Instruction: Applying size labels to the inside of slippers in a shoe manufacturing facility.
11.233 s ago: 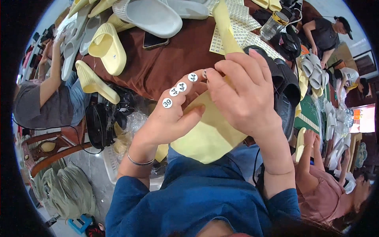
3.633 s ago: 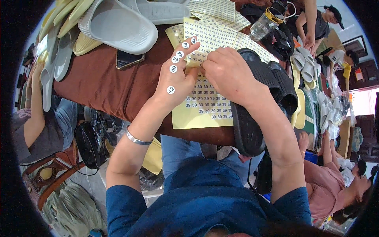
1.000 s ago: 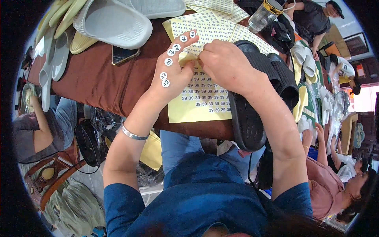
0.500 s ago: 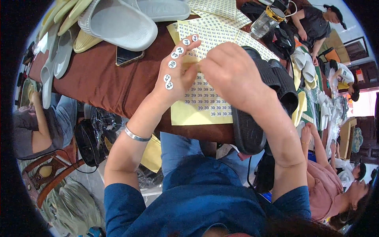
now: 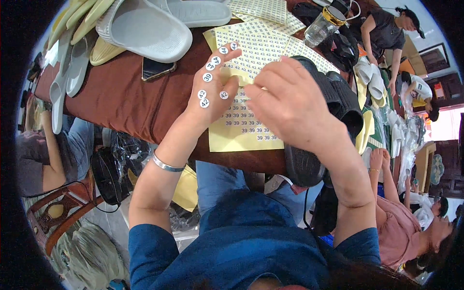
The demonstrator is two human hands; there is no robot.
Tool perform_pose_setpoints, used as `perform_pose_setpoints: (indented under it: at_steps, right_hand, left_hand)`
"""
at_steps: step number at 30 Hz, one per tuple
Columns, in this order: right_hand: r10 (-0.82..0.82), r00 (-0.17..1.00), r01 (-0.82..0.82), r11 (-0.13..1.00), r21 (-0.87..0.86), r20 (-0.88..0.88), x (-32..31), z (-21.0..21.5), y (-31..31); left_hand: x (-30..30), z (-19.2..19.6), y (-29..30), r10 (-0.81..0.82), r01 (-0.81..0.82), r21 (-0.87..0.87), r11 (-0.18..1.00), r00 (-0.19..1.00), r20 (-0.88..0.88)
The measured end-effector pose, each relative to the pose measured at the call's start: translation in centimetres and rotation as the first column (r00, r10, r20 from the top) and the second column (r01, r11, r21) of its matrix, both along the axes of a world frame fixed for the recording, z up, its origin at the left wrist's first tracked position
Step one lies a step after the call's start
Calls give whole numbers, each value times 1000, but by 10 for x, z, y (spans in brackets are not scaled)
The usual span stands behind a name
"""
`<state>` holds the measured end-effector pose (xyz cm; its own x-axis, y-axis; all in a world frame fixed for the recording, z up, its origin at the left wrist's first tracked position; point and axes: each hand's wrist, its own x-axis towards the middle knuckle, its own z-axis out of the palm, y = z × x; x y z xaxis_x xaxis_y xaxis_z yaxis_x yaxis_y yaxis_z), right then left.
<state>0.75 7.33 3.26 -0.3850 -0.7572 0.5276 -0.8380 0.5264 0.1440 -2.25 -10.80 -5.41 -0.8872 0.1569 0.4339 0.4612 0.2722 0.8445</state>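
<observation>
Across the table, a dark brown cloth (image 5: 121, 92) is spread, softly creased and draped over the near edge. To the right, a green surface is crowded with pale slippers and crinkled clear plastic, and 2 co-workers can be seen, 1 in a pink top (image 5: 401, 237) and 1 in a dark top (image 5: 386, 38). On the left, a carved wooden chair (image 5: 58, 210) is draped with grey-green cloth.

Flat, pale yellow sticker sheets (image 5: 261, 50) are overlapped ahead of the hands, and a nearer sheet (image 5: 222, 140), printed in rows, is laid beneath them. By the left hand (image 5: 211, 89), 8 round white stickers are worn on the skin; its thumb is held apart from the straight forefinger, though whether paper is pinched cannot be told. Over the sheet, the right hand (image 5: 287, 99) is raised with curled fingers; its pinch cannot be made out.

Beside it, a ribbed black slipper (image 5: 307, 169) is partly covered. Farther off, a smooth grey slipper (image 5: 150, 31), a glossy phone (image 5: 157, 67) and a clear, gold-rimmed jar (image 5: 318, 33) are set.
</observation>
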Motion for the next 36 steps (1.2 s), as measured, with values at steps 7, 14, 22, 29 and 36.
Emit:
perform_pose_setpoints:
  at_steps: [7,14,22,29,36]
  right_hand:
    - [-123,992,122,988,-89,1,17,21,55]
    - [-211,976,195,955,-225,-48,50,41,81]
    - [-208,978,190,907,-376,-7,80,37,92]
    - [-298,953,302,908,-291,57,106,36,111]
    - [-275,957,287,873,-394,90,127,42,140]
  left_hand:
    - [2,6,-4,104,-102,88,991,994,-25]
    - [35,51,21,-285,307,78,948,935,-212]
    - [59,58,66,-619,621,74,781,784,-52]
    - [69,80,91,-631,606,-193,772,765,-125]
    - [67,94,125,-695,677,-171,716,716,-73]
